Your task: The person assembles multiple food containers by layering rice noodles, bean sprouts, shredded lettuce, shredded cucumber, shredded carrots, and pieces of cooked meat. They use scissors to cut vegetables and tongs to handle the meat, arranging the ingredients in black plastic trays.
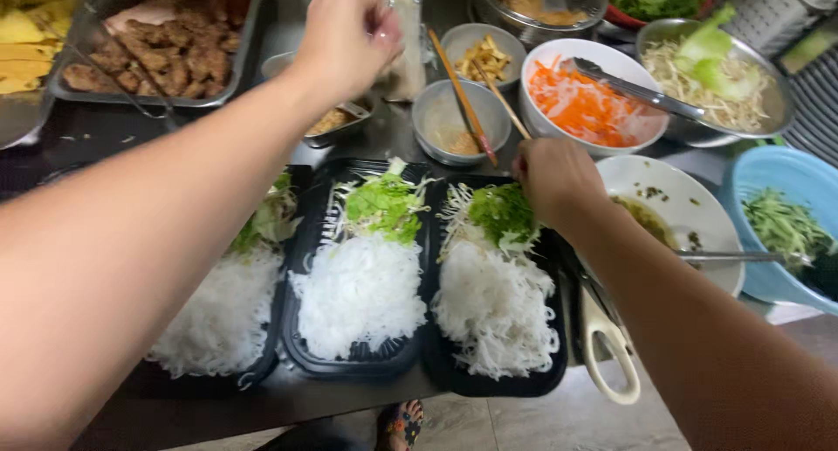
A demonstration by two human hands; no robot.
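Three black plastic trays stand side by side, each with white rice noodles and green lettuce: the left tray (262, 364), the middle tray (301, 241) and the right tray (559, 372). My right hand (554, 176) rests with fingers pinched at the top edge of the right tray, touching its greens (502, 213). My left hand (345, 36) reaches far back, its fingers closed around a clear bottle (406, 45) of pale liquid.
A metal tray of fried meat (166, 54) sits back left. Bowls behind the trays hold shredded carrot (580, 106) with tongs, bean sprouts (716, 80), cucumber strips (786, 224) and sauce (663, 215). Chopsticks (463, 97) lie across a small metal bowl.
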